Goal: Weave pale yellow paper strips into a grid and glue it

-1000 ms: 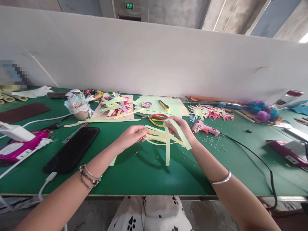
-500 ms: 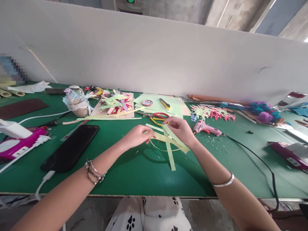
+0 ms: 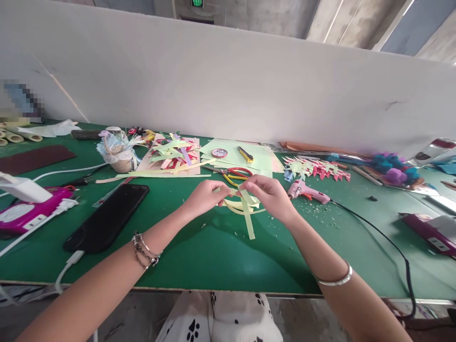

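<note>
Left hand and right hand drew closer, perhaps bunching paper strips.

Open tabletop between phone and glue gun

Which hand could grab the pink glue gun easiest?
Probably the right hand: the glue gun lies just beside it, while the left hand sits farther away, across the paper strips both hands pinch.

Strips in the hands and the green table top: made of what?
The strips look like thin matte paper: they curl and droop limply. The table top looks like a matte green mat or coated board, without glare; which one is unclear.
</note>
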`<state>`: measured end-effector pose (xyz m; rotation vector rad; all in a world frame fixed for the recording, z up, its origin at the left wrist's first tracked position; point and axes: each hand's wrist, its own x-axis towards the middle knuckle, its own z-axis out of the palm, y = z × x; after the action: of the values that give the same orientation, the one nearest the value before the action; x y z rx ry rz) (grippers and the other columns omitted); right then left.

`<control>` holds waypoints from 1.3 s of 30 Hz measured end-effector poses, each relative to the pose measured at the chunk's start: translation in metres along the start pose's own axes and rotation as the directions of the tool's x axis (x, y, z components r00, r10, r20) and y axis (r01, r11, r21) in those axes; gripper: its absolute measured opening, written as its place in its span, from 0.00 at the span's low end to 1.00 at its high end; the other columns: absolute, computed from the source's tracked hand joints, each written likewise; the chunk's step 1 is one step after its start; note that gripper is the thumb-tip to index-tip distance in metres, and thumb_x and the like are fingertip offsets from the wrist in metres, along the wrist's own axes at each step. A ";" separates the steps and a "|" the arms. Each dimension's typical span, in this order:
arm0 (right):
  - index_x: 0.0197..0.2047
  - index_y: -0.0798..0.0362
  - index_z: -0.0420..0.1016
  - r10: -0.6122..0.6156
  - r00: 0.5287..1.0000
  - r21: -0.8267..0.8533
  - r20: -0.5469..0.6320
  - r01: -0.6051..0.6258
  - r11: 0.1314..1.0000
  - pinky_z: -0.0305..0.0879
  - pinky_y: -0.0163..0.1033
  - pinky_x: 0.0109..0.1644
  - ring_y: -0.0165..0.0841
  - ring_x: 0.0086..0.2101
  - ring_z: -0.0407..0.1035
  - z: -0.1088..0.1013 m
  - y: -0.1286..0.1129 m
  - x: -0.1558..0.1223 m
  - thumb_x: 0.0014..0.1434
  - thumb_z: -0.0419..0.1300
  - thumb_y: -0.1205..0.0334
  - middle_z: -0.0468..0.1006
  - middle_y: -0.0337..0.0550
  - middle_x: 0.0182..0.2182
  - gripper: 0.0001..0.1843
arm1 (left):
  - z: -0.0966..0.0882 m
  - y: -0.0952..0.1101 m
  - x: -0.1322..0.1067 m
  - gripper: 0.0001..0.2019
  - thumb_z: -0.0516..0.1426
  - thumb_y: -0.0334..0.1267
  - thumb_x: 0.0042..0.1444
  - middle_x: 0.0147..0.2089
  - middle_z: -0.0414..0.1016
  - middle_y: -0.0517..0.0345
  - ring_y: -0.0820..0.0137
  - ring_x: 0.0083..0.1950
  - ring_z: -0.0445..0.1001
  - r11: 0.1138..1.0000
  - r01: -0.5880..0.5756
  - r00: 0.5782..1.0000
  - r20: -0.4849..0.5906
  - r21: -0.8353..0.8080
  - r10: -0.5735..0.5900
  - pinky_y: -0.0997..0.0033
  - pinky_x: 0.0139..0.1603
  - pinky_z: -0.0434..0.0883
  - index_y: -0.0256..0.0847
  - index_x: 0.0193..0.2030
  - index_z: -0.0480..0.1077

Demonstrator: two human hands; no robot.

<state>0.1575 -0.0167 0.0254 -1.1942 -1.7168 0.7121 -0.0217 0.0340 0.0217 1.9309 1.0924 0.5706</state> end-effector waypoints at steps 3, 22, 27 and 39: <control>0.36 0.53 0.71 -0.012 1.000 0.003 -0.017 0.012 1.000 0.62 0.36 0.38 0.31 0.33 0.70 0.003 -0.001 -0.001 0.53 0.58 0.60 0.78 0.40 0.29 0.07 | 0.001 0.003 0.000 0.16 0.51 0.47 0.53 0.19 0.65 0.63 0.76 0.19 0.58 1.000 -0.029 0.999 -0.014 0.001 0.029 0.77 0.20 0.55 0.38 0.30 0.72; 0.42 0.52 0.71 0.080 0.995 -0.043 -0.062 -0.083 0.996 0.62 0.35 0.30 0.30 0.26 0.69 0.003 0.001 -0.003 0.54 0.57 0.57 0.77 0.39 0.25 0.13 | 0.001 0.007 -0.009 0.12 0.49 0.41 0.56 0.23 0.69 0.64 0.78 0.20 0.57 0.895 -0.305 0.907 -0.187 0.326 0.377 0.77 0.23 0.53 0.39 0.30 0.71; 0.42 0.53 0.70 0.139 0.990 -0.042 0.037 -0.138 0.990 0.59 0.33 0.23 0.27 0.17 0.64 0.001 -0.002 -0.003 0.54 0.56 0.54 0.71 0.35 0.18 0.15 | 0.000 0.008 -0.010 0.13 0.48 0.42 0.56 0.23 0.70 0.63 0.78 0.19 0.56 0.894 -0.295 0.911 -0.184 0.338 0.370 0.77 0.22 0.53 0.39 0.30 0.70; 0.19 0.53 0.64 0.018 1.000 -0.365 -0.010 -0.021 0.931 0.48 0.32 0.23 0.23 0.16 0.49 0.000 -0.002 0.000 0.54 0.56 0.55 0.61 0.32 0.11 0.16 | 0.000 0.013 -0.007 0.13 0.50 0.45 0.56 0.26 0.73 0.63 0.77 0.21 0.60 0.895 -0.319 0.914 -0.151 0.310 0.378 0.77 0.23 0.56 0.41 0.35 0.71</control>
<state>0.1567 -0.0177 0.0270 -1.4644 -1.8880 0.4064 -0.0195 0.0244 0.0328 2.3860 0.9958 0.8710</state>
